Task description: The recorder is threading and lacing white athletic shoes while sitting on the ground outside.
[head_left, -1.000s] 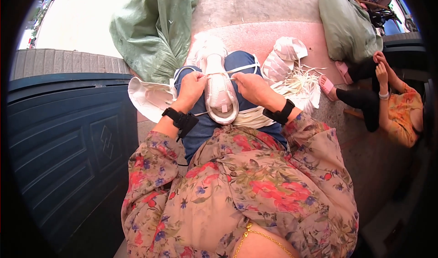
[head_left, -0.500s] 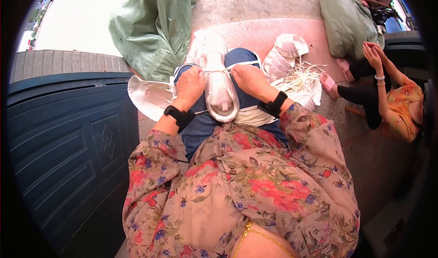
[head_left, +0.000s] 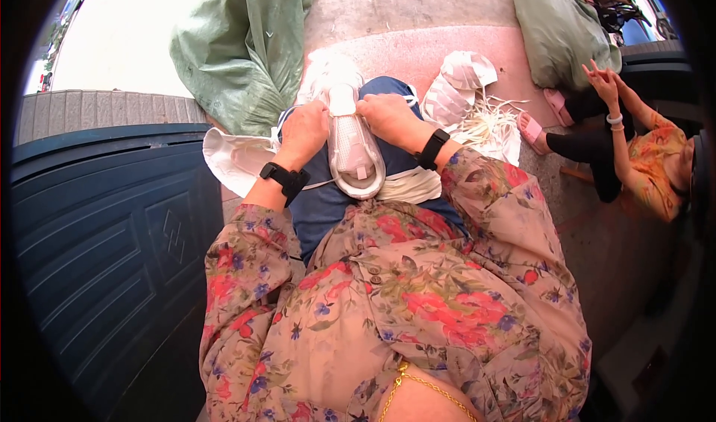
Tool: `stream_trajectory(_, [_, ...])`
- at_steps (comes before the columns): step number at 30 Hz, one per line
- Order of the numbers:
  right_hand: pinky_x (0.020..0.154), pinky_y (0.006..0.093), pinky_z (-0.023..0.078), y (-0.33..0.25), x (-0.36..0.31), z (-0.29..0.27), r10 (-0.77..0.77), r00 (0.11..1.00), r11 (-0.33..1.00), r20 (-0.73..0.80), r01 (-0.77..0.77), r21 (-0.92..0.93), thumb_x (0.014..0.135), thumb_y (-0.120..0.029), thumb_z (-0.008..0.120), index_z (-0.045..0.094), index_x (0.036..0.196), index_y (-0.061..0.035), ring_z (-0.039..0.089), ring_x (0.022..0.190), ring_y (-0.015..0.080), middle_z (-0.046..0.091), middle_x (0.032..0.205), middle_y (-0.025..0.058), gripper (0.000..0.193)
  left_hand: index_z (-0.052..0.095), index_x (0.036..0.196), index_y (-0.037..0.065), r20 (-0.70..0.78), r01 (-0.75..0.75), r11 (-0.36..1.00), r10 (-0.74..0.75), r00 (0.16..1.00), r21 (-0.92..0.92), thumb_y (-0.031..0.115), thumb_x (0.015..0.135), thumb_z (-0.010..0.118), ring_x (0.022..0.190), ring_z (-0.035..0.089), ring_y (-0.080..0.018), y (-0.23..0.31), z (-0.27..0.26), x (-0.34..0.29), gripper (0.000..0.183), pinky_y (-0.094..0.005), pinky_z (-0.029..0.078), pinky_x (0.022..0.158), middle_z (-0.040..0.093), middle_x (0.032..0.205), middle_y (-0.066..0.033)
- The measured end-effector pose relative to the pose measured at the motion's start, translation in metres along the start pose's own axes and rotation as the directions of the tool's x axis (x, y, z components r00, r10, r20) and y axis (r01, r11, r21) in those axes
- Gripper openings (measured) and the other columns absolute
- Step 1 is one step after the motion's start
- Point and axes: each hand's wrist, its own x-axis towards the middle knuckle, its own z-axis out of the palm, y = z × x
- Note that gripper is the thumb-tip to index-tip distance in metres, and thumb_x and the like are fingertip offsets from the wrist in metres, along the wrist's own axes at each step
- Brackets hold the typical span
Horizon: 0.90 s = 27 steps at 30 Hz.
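A white shoe (head_left: pixel 356 153) rests lengthwise between my thighs, its heel opening toward me. My left hand (head_left: pixel 304 131) is closed at the shoe's left edge. On the opposite edge, my right hand (head_left: pixel 394 120) is closed too, level with the left. Both appear to pinch the ends of a white shoelace, though the fingers hide most of it. The white tongue (head_left: pixel 344 98) shows between the hands. More white shoe pieces lie beside my left leg (head_left: pixel 242 157) and, stacked, beyond my right knee (head_left: pixel 456 86). Loose cream laces (head_left: pixel 492 124) are heaped next to that stack.
Green sacks stand at the far left (head_left: pixel 235 49) and far right (head_left: pixel 559 38). A dark blue panelled door (head_left: pixel 119 235) is close on my left. At the right sits another person in an orange top (head_left: pixel 652 161), hands together. A cream lace bundle (head_left: pixel 410 186) lies over my right thigh.
My hands have come closer together at the shoe, and the lace that was stretched between them is now mostly hidden. The other person's hands have shifted slightly.
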Motion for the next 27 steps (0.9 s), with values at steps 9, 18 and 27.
stream_trajectory(9, [0.071, 0.0368, 0.033, -0.016, -0.012, -0.007, 0.063, 0.991, 0.978, -0.122, -0.086, -0.191, 0.072, -0.026, 0.061, 0.061, 0.071, -0.0084, 0.049, 0.081, 0.0216, 0.055, 0.079, 0.0045, 0.018, 0.060, 0.075, 0.003, -0.096, -0.035, 0.972, 0.059, 0.994, 0.232, 0.022, 0.077, 0.058, 0.082, 0.052, -0.0285, 0.035, -0.009, -0.030, 0.019, -0.0432, 0.043, 0.063, 0.059, 0.076, -0.0110])
stream_trajectory(18, [0.066, 0.0431, 0.040, -0.012, -0.004, -0.005, 0.060, 0.993, 0.983, 0.106, -0.040, -0.181, 0.074, -0.010, 0.047, 0.060, 0.073, -0.0019, 0.052, 0.081, 0.0291, 0.056, 0.080, 0.0142, 0.015, 0.058, 0.085, 0.004, 0.134, -0.046, 0.999, 0.045, 0.990, -0.001, 0.018, 0.082, 0.047, 0.084, 0.053, -0.0336, 0.007, 0.005, -0.022, 0.019, -0.0476, 0.044, 0.068, 0.059, 0.082, -0.0147])
stream_trajectory(27, [0.070, 0.0370, 0.043, -0.005, -0.012, 0.005, -0.081, 0.986, 0.983, -0.149, 0.104, 0.152, 0.072, -0.009, 0.053, 0.060, 0.077, -0.0024, 0.053, 0.077, 0.0285, 0.056, 0.076, 0.0131, 0.011, 0.062, 0.096, 0.007, 0.039, -0.042, 0.967, 0.053, 0.998, -0.252, 0.018, 0.081, 0.051, 0.081, 0.054, -0.0336, -0.009, 0.015, -0.024, 0.021, -0.0434, 0.045, 0.070, 0.060, 0.083, -0.0150])
